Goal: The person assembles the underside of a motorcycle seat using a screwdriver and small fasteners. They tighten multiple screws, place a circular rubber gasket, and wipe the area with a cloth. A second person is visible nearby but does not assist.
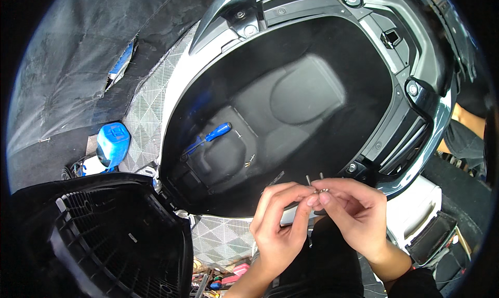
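Observation:
My left hand and my right hand meet at the fingertips over the near edge of a scooter's black underseat storage compartment. Both pinch small metal screws whose thin shanks stick up between the fingers; how many are held is hard to make out. Inside the compartment, left of its middle, lies a blue-handled screwdriver. Several small metal screws rest loose on the compartment floor near it.
The scooter's seat is tipped over at lower left, underside showing. A blue jug stands on the left. Tools lie on the floor below. At right are a white box and another person's bent arm and leg.

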### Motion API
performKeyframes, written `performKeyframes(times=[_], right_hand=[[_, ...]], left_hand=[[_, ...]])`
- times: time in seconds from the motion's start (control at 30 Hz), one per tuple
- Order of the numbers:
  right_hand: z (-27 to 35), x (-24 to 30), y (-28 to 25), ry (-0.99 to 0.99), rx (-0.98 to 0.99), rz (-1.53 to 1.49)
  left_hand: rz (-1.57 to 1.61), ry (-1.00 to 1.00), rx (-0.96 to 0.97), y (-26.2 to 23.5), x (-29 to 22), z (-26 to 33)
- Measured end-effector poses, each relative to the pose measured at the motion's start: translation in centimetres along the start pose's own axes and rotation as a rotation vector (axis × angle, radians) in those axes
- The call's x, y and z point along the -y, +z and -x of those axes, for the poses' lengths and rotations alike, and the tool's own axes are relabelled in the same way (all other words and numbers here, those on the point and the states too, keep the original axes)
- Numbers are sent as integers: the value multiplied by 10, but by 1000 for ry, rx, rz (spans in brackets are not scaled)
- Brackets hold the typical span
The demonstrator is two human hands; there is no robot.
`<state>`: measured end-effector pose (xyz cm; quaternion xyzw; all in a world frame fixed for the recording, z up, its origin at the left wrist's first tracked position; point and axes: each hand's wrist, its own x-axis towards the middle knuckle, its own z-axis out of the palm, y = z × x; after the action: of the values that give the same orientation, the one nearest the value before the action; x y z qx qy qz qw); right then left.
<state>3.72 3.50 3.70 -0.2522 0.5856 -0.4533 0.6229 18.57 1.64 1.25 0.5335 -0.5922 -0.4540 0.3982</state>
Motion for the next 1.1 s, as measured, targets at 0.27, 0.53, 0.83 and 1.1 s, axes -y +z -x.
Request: performKeyframes(times=[0.27,0.53,0.83,1.1], right_hand=[[8,12,-6,-158,32,239],[27,10,-8,-80,305,159],[64,-17,4,259,667,-81],[54,-29,-7,245,606,-62]], left_hand=[[-93,91,149,-29,-27,-8],[-595,-42,20,-86,93,-68],[-1023,261,788,-76,253,-52],[-992,173,786,-59,254,-50]])
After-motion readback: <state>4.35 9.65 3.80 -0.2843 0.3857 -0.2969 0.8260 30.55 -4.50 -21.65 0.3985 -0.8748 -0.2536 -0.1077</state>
